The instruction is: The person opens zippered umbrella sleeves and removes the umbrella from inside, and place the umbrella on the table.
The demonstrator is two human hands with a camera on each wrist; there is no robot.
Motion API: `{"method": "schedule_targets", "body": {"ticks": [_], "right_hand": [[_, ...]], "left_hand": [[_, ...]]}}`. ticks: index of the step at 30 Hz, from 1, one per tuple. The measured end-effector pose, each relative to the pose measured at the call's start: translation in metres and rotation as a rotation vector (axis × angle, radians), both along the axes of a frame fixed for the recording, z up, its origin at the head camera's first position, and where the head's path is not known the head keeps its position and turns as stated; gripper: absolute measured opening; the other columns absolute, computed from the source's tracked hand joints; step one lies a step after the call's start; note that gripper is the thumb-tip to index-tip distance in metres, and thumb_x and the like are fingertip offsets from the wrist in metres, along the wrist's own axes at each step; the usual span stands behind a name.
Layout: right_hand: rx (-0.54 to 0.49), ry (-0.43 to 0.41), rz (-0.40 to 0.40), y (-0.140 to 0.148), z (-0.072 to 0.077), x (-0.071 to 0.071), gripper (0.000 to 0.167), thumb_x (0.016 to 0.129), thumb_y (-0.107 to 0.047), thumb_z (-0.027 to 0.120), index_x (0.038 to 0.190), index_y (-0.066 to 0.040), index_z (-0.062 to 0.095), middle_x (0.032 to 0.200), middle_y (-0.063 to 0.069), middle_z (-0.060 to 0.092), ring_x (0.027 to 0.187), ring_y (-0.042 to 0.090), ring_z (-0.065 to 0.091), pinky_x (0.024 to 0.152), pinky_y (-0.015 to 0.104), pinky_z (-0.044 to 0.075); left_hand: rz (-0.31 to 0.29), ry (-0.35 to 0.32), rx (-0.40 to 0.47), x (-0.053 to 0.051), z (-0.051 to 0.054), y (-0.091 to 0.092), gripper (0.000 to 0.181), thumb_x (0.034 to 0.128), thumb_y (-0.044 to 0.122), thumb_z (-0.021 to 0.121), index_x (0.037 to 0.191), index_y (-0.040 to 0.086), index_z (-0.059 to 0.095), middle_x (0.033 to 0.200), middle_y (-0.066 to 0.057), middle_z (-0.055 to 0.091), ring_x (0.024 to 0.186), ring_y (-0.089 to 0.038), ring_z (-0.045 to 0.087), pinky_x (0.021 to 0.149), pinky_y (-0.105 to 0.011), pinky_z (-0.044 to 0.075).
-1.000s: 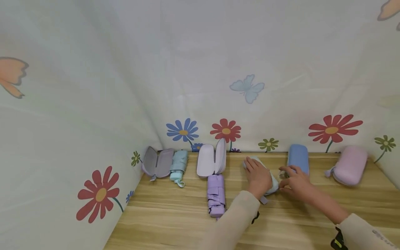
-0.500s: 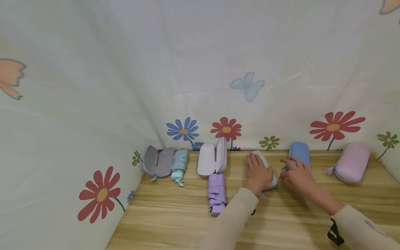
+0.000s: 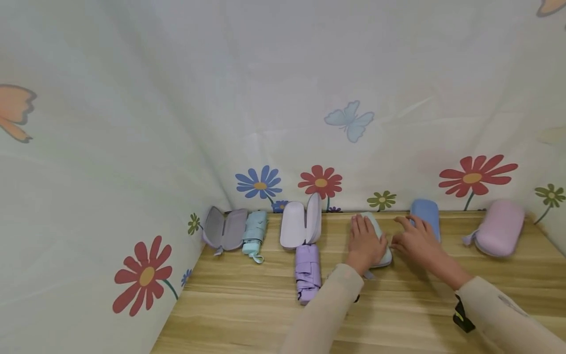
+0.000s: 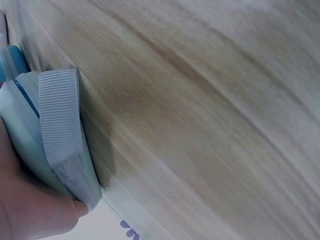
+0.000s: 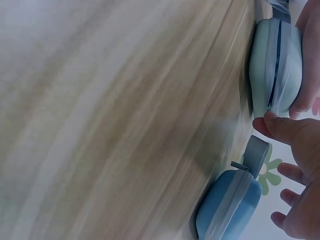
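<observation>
1. The green case (image 5: pixel 261 70) is being held on the bench (image 3: pixel 247 305), between the open white case (image 3: pixel 293 226) and the blue case (image 3: pixel 428 216).
2. It is being gripped by the left hand (image 3: pixel 366 245), with the fingers being laid over its top.
3. The end of its zip (image 5: pixel 274 70) is being pinched by the thumb and first finger of the right hand (image 3: pixel 419 247); whether a pull tab is being caught between them cannot be told.
4. If the case is being held too loosely while the zip is being tugged, the whole case could be getting dragged or turned.
5. If the zip is being pulled crooked, it could be getting stuck, or the small pinch could be getting lost.
6. The blue case, lying close by, could be getting bumped by the right hand.
7. In the right wrist view the zip and the pinch are being shown clearly; in the head view the zip is being hidden.
8. In the left wrist view the wide strap (image 4: pixel 60 117) is being shown up close.
9. Only in the head view are the purple umbrella (image 3: pixel 307 270) and the teal umbrella (image 3: pixel 255 227) being shown.
</observation>
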State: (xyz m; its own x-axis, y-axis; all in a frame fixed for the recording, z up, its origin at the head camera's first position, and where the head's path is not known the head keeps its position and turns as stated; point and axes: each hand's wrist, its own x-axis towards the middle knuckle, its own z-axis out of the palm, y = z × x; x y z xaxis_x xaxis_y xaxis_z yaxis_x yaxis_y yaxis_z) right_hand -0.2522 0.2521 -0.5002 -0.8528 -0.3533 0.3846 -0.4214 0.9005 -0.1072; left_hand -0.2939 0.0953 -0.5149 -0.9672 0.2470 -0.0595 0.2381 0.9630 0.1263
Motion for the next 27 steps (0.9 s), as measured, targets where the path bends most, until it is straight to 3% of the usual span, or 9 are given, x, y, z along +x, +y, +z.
{"method": "schedule_targets", "body": {"ticks": [7,18,27], "right_hand": [[0.032,-0.022,-0.046,-0.004,0.001,-0.012,0.004,0.086,-0.021,0.082,0.085,-0.018,0.082,0.138,0.024,0.055,0.129,0.055,0.041,0.095,0.074,0.036],[0.032,-0.085,-0.080,-0.003,0.000,-0.029,0.006,0.088,-0.022,0.080,0.090,-0.016,0.083,0.139,0.025,0.054,0.132,0.055,0.037,0.096,0.076,0.033],[0.025,-0.110,-0.108,-0.005,0.002,-0.033,0.005,0.088,-0.022,0.081,0.089,-0.017,0.082,0.138,0.025,0.055,0.131,0.055,0.037,0.096,0.074,0.033]], "left_hand": [[-0.031,0.009,0.021,-0.003,-0.002,-0.003,0.073,0.1075,0.053,0.025,0.164,0.009,0.013,0.171,-0.012,0.006,0.157,-0.027,0.004,0.124,-0.034,0.014],[-0.054,0.001,-0.029,-0.006,-0.001,-0.007,0.079,0.1031,0.067,0.023,0.165,0.021,0.007,0.172,-0.006,0.001,0.157,-0.024,0.001,0.124,-0.038,0.017],[-0.120,-0.034,-0.050,0.002,0.014,-0.016,0.074,0.1044,0.064,0.024,0.165,0.026,0.008,0.172,-0.001,0.003,0.157,-0.020,0.002,0.123,-0.037,0.018]]}}
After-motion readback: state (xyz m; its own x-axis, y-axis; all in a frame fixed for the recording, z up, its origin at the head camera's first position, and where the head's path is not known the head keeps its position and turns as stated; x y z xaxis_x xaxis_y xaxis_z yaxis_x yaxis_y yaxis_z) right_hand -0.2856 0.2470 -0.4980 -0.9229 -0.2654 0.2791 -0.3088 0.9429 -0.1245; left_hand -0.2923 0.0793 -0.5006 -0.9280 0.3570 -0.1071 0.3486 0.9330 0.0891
